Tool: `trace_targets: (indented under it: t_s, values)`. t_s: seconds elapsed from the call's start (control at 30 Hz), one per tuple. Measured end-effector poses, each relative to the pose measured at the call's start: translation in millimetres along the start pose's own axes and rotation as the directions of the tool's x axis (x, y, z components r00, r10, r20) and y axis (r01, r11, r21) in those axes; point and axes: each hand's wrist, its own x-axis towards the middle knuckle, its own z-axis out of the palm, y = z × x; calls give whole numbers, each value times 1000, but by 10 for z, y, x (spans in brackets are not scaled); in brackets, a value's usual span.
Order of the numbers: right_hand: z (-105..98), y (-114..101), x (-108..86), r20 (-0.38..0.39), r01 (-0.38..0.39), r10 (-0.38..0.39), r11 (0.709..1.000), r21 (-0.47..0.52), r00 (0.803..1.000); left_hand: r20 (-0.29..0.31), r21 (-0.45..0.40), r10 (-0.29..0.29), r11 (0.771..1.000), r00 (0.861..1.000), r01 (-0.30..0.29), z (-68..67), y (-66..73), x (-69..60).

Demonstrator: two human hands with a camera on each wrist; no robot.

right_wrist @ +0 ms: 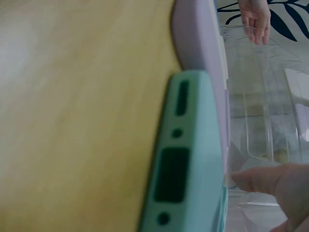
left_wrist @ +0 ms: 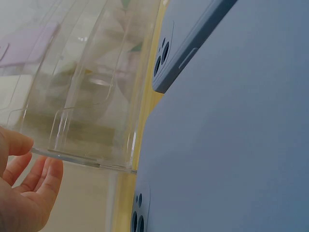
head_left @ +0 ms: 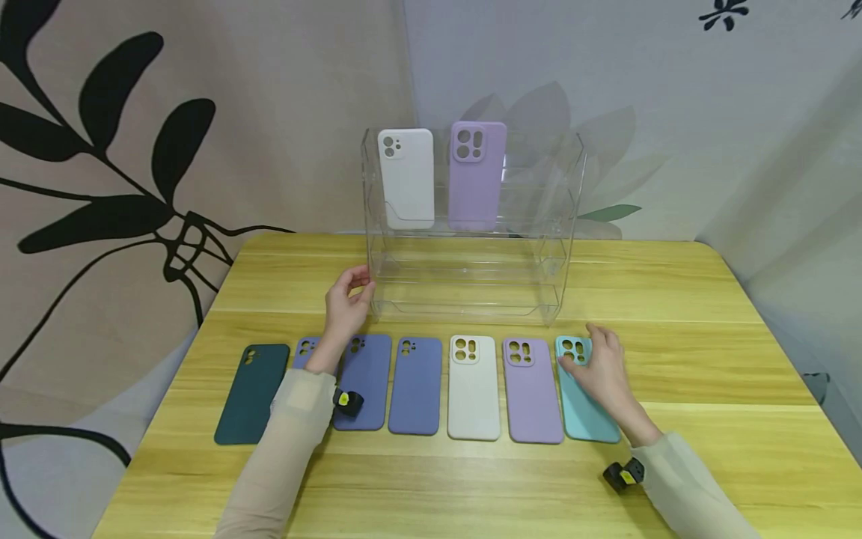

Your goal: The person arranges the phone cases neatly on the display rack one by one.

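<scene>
At the far left, black leaf-and-stem shapes (head_left: 128, 97) pattern the pale backdrop behind the wood-grained yellow worktop (head_left: 707, 359). A row of rounded rectangular phone cases, backs up, crosses the worktop, camera cutouts towards the far side. It begins with a matte dark green phone case (head_left: 249, 397), lying slightly slanted. Next comes a blue-violet phone case (head_left: 301, 361), mostly hidden beneath the left forearm in its beige sleeve (head_left: 269, 457).

The left hand (head_left: 348, 305) is at the near left side of a clear plastic tiered stand (head_left: 471, 303); its thumb and fingers lie on either side of the transparent side panel, lightly pinching its edge. A black wrist camera (head_left: 349, 403) partly covers a second blue-violet phone case (head_left: 370, 374). On the stand's top tier a white phone case (head_left: 408, 180) stands upright, leaning slightly back, with a light purple phone case (head_left: 478, 183) to its right, a gap between them.

In front of the stand the row carries on with a third blue-violet phone case (head_left: 415, 389), an off-white phone case (head_left: 474, 400) and a lilac phone case (head_left: 533, 397). Last is a turquoise phone case (head_left: 587, 412), flat on the worktop. The right hand (head_left: 604, 370) is over its camera end, thumb at the left edge, fingers spread wide towards the far right corner; whether they touch it, I cannot tell.
</scene>
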Motion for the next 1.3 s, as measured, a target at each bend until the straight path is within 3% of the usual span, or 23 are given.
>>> trace_targets:
  t_s: [0.27, 0.5, 0.57, 0.73, 0.97, 1.3]
  values:
    - [11, 49, 8, 68, -55, 59, 997, -58, 996, -1, -14, -23, 1000, 1000, 23, 4, 15, -1]
    - [26, 46, 25, 75, -64, 71, 993, -97, 995, 9, 19, -30, 999, 1000, 30, -3, 379, -136]
    - [29, 49, 27, 72, -61, 69, 992, -107, 995, 9, 20, -29, 999, 1000, 29, -3, 395, -144]
    - [26, 49, 43, 81, -59, 71, 989, -136, 994, 6, 20, -33, 999, 999, 33, -3, 355, -119]
    - [26, 43, 76, 108, -58, 78, 984, -171, 991, -5, -10, -32, 999, 999, 32, 1, 19, -2]
    - [9, 48, 77, 106, -46, 64, 985, -164, 992, -17, 5, -12, 1000, 1000, 12, 12, -24, 11]
